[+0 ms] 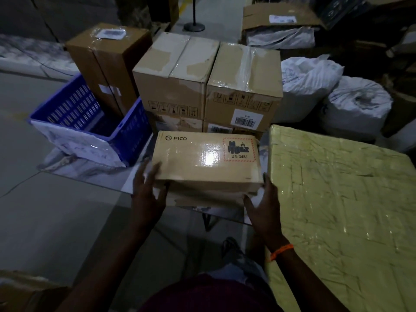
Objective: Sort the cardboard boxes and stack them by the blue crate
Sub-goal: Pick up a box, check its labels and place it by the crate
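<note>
Carton marked PICO (202, 158) held flat, long axis running left to right.

Printed face up, logo at its far-left corner, UN 3481 label at the far right; it lies low between the blue crate (132, 136) and a yellow wrapped package (337, 199), just before the stacked cardboard boxes (209, 86). The left hand (147, 192) and right hand (263, 206) press its near corners with fingers mostly straight, not curled round it. The crate's inside is too dark to read; a tall brown box (108, 61) rises at its far side.
</note>
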Motion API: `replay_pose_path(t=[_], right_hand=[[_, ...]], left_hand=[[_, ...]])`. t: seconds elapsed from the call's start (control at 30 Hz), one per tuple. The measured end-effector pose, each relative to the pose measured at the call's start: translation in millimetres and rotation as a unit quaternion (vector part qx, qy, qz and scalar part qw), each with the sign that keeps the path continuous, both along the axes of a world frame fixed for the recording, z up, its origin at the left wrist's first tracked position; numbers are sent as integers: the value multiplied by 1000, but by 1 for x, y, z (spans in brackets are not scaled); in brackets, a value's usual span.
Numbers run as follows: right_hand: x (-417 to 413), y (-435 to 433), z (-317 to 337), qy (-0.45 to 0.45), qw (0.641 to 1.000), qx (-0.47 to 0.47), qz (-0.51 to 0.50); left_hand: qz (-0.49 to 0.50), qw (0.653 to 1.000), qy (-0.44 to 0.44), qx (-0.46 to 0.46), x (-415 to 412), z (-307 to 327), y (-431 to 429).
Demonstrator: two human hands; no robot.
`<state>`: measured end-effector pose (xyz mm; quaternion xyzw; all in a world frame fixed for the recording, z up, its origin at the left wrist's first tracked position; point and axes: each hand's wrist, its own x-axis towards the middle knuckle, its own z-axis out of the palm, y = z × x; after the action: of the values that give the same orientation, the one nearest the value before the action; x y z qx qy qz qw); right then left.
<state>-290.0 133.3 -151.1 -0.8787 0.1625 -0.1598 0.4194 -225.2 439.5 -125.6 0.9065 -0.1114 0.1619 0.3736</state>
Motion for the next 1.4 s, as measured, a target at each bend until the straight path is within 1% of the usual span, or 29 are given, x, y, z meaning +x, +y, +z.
replay_pose_path(t=[0.03,0.07,0.1,0.13,0.2,0.33,0.4,0.47,0.57,0.63,0.73,0.83,0.9,1.03,1.1,1.17,1.23,1.27,1.33,1.4], right_hand=[[0,-2,-3,14,999,36,6],[0,-2,-5,23,998,52,9],[0,-3,-7,26,998,58,10],[1,-4,-8,31,998,58,9],[1,-2,-3,31,998,57,10],[0,-4,19,7,998,65,19],[3,-7,28,-1,998,67,14],[8,-10,35,-8,998,55,4],[21,-13,43,-2,1000,19,-12],[33,-16,44,11,1000,-6,-17],[51,-21,31,47,999,-21,-5],[73,-25,16,67,998,-5,-2],[86,-28,7,91,996,-13,4],[102,-37,-20,129,991,17,9],[98,-32,-15,129,991,19,10],[93,-21,-3,126,992,-22,12],[89,-8,6,111,986,-122,38],[89,0,8,91,980,-164,67],[90,17,10,59,961,-219,156],[94,34,6,70,931,-264,242]], left_hand=[[32,997,43,-59,-3,1,1],[46,988,89,-118,-4,0,1],[43,978,123,-162,-6,-2,0],[36,973,137,-183,-7,-3,-1],[45,975,130,-178,-8,-6,-1],[95,976,113,-163,-5,5,-3],[99,975,95,-176,-3,12,-3],[98,973,87,-189,0,16,-2],[95,973,103,-182,5,16,-4],[96,975,128,-157,11,11,-8],[85,975,185,-91,25,0,-11],[49,972,215,-82,40,-8,-16],[35,970,226,-84,49,-8,-20],[-22,964,262,-46,65,-9,-25],[-30,963,265,-26,69,-15,-25],[-14,968,248,32,70,-20,-28],[6,971,201,133,67,-19,-37],[-5,973,171,157,64,-17,-43],[-74,974,123,174,62,-13,-55],[-150,962,99,205,65,-16,-67]])
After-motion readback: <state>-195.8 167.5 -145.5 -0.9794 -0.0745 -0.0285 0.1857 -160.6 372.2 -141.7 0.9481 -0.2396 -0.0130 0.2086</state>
